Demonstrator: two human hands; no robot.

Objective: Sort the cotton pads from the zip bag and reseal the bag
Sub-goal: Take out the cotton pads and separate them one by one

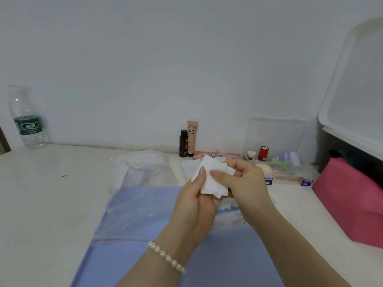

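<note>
Both my left hand [192, 200] and right hand [244, 183] pinch the cotton pads [213, 177], held up right of the zip bag [136, 206]. Soft, featherlight, floppy — I'd peel at the edges.

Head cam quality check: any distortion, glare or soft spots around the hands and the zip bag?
Head view: wide-angle bend, strongest at the edges, so the water bottle leans and the white lid curves. Lighting is soft and even, with faint shadows. The clear zip bag shows pale sheen, so its edges read poorly. The cotton pads are near blown-out white. Left hand and right hand are slightly soft; small labels unreadable.
</note>
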